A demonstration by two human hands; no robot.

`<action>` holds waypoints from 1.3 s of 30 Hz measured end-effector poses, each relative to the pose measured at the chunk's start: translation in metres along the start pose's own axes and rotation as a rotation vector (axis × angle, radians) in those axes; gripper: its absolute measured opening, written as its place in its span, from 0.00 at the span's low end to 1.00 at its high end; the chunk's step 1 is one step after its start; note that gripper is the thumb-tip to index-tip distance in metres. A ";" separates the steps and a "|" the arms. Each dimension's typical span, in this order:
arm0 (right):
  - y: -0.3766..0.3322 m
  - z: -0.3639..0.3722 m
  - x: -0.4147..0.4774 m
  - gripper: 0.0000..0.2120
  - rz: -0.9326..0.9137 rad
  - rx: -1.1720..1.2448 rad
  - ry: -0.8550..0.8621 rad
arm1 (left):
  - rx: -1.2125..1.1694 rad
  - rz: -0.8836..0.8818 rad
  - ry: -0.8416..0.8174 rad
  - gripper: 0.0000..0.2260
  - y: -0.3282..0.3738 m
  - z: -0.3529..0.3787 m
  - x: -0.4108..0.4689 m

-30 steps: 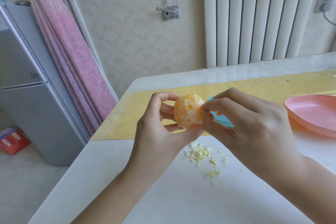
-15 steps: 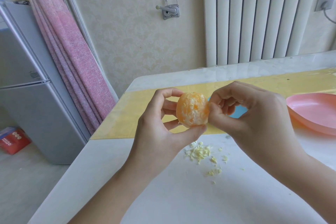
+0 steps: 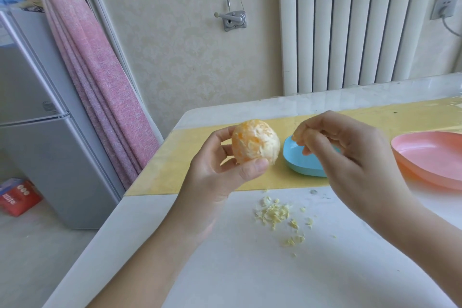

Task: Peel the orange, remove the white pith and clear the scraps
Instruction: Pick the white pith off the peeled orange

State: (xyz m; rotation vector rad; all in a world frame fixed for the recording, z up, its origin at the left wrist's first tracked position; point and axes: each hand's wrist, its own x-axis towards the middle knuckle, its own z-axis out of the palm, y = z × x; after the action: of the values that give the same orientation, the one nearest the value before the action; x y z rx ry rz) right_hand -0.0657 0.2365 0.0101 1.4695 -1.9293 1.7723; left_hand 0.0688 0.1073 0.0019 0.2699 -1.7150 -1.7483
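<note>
Right of orange (image 3: 255, 141): blue bowl (image 3: 297, 159), pink tray (image 3: 430, 155).

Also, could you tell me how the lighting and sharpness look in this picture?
Head view: soft even daylight, faint shadows; orange and left hand sharp, right hand slightly smeared. Head view again: glare along the table's far edge, and the wide lens tilts the radiator and fridge.

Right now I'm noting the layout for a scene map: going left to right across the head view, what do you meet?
Fridge → pink curtain → left hand → orange → blue dish → right hand → pink dish.
</note>
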 end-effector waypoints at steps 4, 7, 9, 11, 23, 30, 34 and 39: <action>0.003 0.003 -0.002 0.17 -0.083 -0.142 -0.053 | -0.161 -0.068 0.016 0.29 0.002 -0.003 0.002; 0.007 0.005 -0.001 0.17 -0.118 -0.256 -0.047 | -0.227 -0.096 0.002 0.24 0.002 -0.003 0.002; 0.007 0.007 -0.001 0.16 -0.111 -0.281 -0.041 | -0.251 -0.118 -0.011 0.23 0.002 -0.003 0.002; 0.005 0.006 -0.002 0.14 -0.112 -0.280 -0.042 | -0.265 -0.142 -0.020 0.22 0.001 -0.003 0.002; 0.008 0.004 -0.003 0.10 -0.293 -0.138 -0.077 | -0.186 -0.184 0.046 0.43 -0.001 -0.007 0.004; -0.001 0.003 -0.005 0.08 -0.464 -0.124 -0.004 | -0.073 -0.168 0.014 0.34 -0.002 -0.004 0.002; 0.003 0.009 -0.004 0.09 -0.542 -0.217 -0.074 | -0.038 -0.171 0.023 0.31 -0.001 -0.003 0.002; 0.003 0.009 -0.004 0.11 -0.602 -0.230 -0.103 | 0.007 -0.163 0.059 0.36 0.000 0.000 0.000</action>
State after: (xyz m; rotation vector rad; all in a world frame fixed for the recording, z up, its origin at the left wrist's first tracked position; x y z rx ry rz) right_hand -0.0611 0.2307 0.0031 1.8237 -1.4405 1.1911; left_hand 0.0690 0.1073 0.0019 0.4717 -1.6980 -1.8309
